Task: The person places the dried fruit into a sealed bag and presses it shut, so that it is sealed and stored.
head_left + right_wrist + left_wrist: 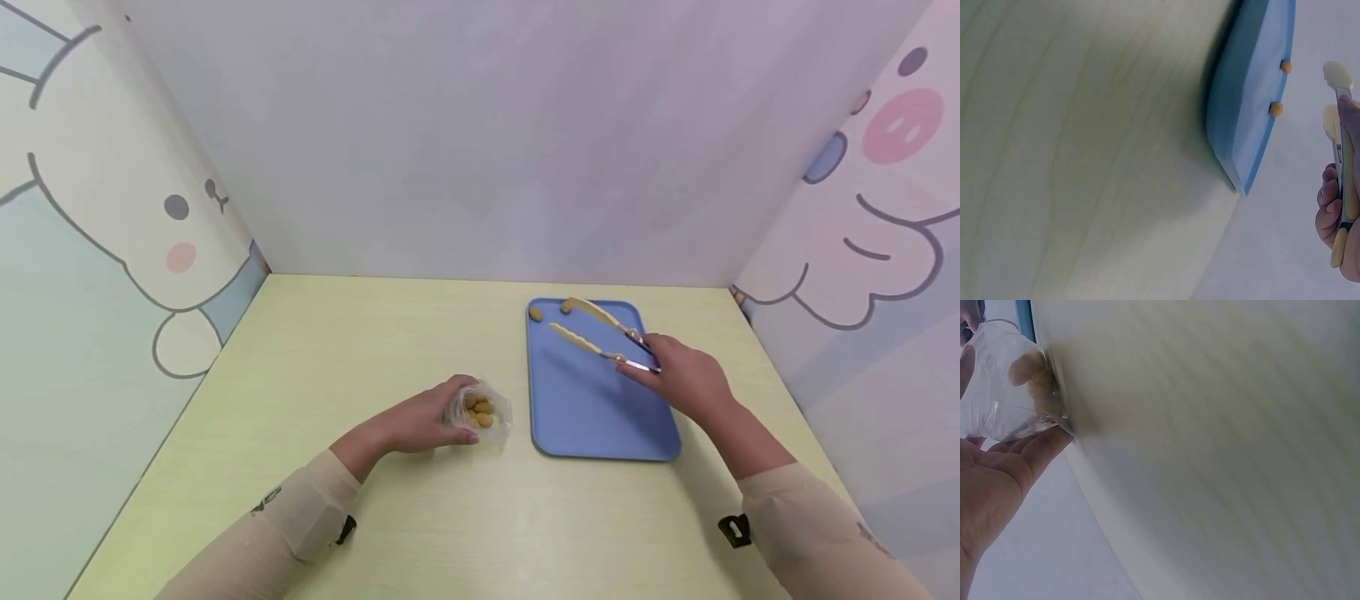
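Note:
My left hand (427, 417) holds a clear plastic bag (503, 414) upright on the table, fingers on its far side and thumb on the near side. Inside it lie several small golden-brown nugget-like pieces (484, 408), also visible through the plastic bag (991, 394) in the left wrist view. With my right hand (693, 379) I grip a pair of tongs (597, 312) with metal arms and pale tips, spread apart above the blue tray (600, 417). Two more brown pieces, one at the left (536, 314) and one beside the upper tip (566, 307), lie near the tray's far edge.
The tray stands on a pale wood-grain table (360, 333), to the right of the bag. A plain light wall (480, 167) rises behind the table's far edge. Walls with cartoon animals (150, 250) close in both sides.

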Demonstrator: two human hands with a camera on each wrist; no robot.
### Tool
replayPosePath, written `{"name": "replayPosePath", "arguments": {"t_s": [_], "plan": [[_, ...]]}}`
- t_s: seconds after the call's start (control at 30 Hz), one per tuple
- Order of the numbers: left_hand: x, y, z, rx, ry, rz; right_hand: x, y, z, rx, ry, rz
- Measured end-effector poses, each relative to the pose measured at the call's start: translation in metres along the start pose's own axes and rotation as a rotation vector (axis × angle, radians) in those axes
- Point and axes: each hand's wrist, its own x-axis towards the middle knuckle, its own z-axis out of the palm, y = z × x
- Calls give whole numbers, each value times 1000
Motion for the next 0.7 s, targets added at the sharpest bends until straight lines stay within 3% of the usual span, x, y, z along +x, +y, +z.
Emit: {"name": "replayPosePath", "arguments": {"t_s": [0.7], "plan": [[0, -2, 1, 12, -1, 4, 27, 11, 10, 6, -167, 137]]}}
